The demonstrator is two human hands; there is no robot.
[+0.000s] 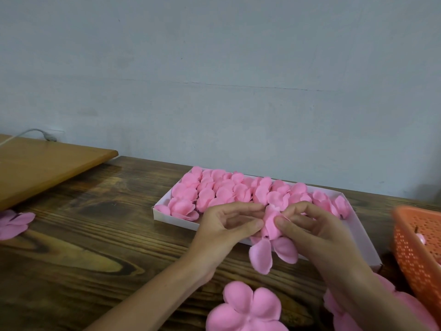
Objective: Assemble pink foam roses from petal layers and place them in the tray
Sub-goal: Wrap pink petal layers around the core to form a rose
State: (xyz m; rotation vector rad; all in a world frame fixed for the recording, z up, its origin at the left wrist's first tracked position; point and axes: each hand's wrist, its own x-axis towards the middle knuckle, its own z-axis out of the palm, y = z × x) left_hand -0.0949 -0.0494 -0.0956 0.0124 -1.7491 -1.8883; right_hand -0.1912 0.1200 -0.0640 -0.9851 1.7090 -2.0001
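A half-made pink rose (270, 223) is held over the near edge of the white tray (362, 237). It is pinched between both hands. The left hand (226, 226) is curled against its left side, and the right hand (310, 232) is curled against its right side. Two loose petals (262, 256) are seen hanging under the fingers. Many finished roses (226, 189) are packed in the far part of the tray. A flat petal layer (248, 306) is laid on the wooden table (95, 223), nearer than the tray. An orange basket (415, 247) is seen right of the tray.

Tan board (47, 168) (white cable (23, 134) behind)
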